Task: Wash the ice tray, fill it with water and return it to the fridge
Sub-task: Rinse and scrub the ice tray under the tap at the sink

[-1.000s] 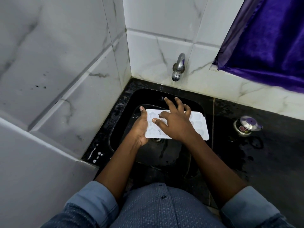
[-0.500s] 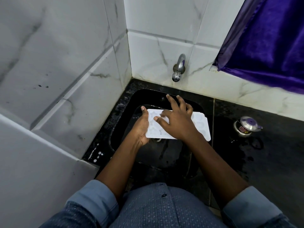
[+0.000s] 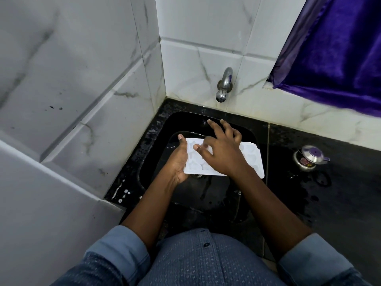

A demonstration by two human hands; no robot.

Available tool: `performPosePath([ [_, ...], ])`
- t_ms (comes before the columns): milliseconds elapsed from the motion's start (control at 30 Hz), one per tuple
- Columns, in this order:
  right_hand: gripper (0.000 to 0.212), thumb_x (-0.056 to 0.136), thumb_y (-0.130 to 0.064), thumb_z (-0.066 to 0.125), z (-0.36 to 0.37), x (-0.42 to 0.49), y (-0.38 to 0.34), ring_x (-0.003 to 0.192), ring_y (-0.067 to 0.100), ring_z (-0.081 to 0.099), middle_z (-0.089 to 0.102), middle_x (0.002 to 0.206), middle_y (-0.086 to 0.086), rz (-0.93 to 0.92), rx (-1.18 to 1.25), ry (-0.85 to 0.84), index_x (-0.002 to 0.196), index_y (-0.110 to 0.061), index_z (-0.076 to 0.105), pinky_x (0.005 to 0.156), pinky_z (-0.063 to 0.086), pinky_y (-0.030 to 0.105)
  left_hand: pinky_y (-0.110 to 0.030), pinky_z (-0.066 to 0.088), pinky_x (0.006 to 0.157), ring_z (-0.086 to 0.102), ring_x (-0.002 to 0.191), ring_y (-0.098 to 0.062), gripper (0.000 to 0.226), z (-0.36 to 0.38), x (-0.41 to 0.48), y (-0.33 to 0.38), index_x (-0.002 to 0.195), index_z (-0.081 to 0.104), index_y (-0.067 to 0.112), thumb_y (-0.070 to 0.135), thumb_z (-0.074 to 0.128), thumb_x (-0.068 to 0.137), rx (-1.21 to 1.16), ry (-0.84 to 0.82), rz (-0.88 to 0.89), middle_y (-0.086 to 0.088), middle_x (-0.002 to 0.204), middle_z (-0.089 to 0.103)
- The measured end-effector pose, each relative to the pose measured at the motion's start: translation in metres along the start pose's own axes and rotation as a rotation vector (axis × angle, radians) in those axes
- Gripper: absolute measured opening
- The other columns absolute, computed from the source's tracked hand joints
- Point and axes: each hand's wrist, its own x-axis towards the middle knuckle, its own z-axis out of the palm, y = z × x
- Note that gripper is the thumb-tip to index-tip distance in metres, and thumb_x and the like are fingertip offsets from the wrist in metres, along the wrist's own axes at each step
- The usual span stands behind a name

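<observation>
Flatly held, ice tray point(image 3: 252, 159) long axis left-right over sink point(image 3: 165, 129); left hand point(image 3: 177, 162) gripping its end; right hand point(image 3: 222, 153) splayed on top

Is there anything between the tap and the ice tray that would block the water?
Partly. The right hand lies spread over the middle of the ice tray, under the tap. The left hand holds the tray's left end. Nothing else intervenes.

Dim, even indoor light; the wet black surface point(image 3: 329, 203) glints faintly, wall tiles point(image 3: 72, 79) bend and soften toward the edges.
</observation>
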Motion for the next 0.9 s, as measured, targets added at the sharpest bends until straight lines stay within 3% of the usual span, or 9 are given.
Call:
performPosePath([
  [133, 0.056, 0.099, -0.073, 0.039, 0.0002, 0.0015, 0.0006, 0.159, 0.029, -0.003, 0.015, 0.174, -0.003, 0.041, -0.049, -0.113, 0.106, -0.033, 0.078, 0.121, 0.001, 0.055, -0.064, 0.045, 0.114, 0.07, 0.122, -0.04, 0.108, -0.0012, 0.003, -0.0021, 0.14, 0.064, 0.011, 0.093, 0.023, 0.082, 0.026, 0.003, -0.017, -0.023, 0.131, 0.071],
  [300, 0.056, 0.096, -0.073, 0.038, 0.0045, -0.0007, 0.0002, 0.159, 0.028, 0.007, 0.029, 0.17, -0.002, 0.003, 0.023, 0.027, 0.094, -0.031, 0.075, 0.119, 0.007, 0.053, -0.055, 0.053, 0.107, 0.073, 0.117, -0.037, 0.098, 0.0026, -0.0017, -0.0003, 0.127, 0.072, 0.01, 0.085, 0.016, 0.094, 0.026, 0.011, 0.0, -0.021, 0.125, 0.074],
  [400, 0.057, 0.098, -0.074, 0.038, 0.0031, 0.0016, 0.0003, 0.159, 0.03, 0.001, 0.02, 0.173, -0.001, 0.022, -0.034, -0.078, 0.11, -0.033, 0.076, 0.121, 0.005, 0.056, -0.064, 0.046, 0.113, 0.07, 0.122, -0.041, 0.101, 0.0026, -0.0023, 0.0007, 0.134, 0.067, 0.01, 0.087, 0.018, 0.091, -0.007, 0.01, 0.009, -0.024, 0.129, 0.072],
  [567, 0.048, 0.098, -0.07, 0.042, 0.006, 0.0006, 0.0024, 0.159, 0.029, 0.006, 0.027, 0.171, -0.001, -0.012, 0.024, 0.031, 0.094, -0.031, 0.07, 0.119, 0.008, 0.054, -0.063, 0.045, 0.115, 0.069, 0.123, -0.04, 0.102, 0.0042, -0.0025, 0.0004, 0.135, 0.068, 0.01, 0.088, 0.02, 0.09, -0.016, 0.01, -0.002, -0.022, 0.131, 0.071],
  [700, 0.051, 0.1, -0.071, 0.041, 0.0039, 0.0016, 0.0027, 0.16, 0.03, -0.003, 0.014, 0.175, -0.001, 0.024, -0.044, -0.103, 0.11, -0.034, 0.075, 0.121, 0.003, 0.056, -0.066, 0.042, 0.115, 0.068, 0.124, -0.043, 0.109, 0.003, 0.0004, 0.0007, 0.142, 0.062, 0.01, 0.092, 0.018, 0.086, -0.031, -0.019, -0.032, -0.025, 0.133, 0.069],
  [800, 0.044, 0.1, -0.067, 0.046, 0.0046, 0.0003, 0.0012, 0.16, 0.029, 0.001, 0.017, 0.174, -0.002, -0.007, 0.012, -0.016, 0.1, -0.031, 0.071, 0.12, 0.006, 0.055, -0.058, 0.054, 0.105, 0.071, 0.12, -0.04, 0.104, 0.0045, -0.0004, 0.0, 0.141, 0.064, 0.01, 0.088, 0.016, 0.091, -0.015, -0.007, -0.031, -0.023, 0.129, 0.072],
  [900, 0.041, 0.1, -0.066, 0.047, 0.0057, 0.0002, -0.0059, 0.159, 0.031, 0.005, 0.016, 0.174, 0.0, -0.036, 0.002, 0.025, 0.111, -0.03, 0.062, 0.117, 0.013, 0.056, -0.058, 0.055, 0.103, 0.074, 0.113, -0.037, 0.098, 0.0072, -0.002, -0.0005, 0.138, 0.066, 0.013, 0.085, 0.016, 0.094, -0.037, -0.011, -0.024, -0.02, 0.124, 0.075],
])
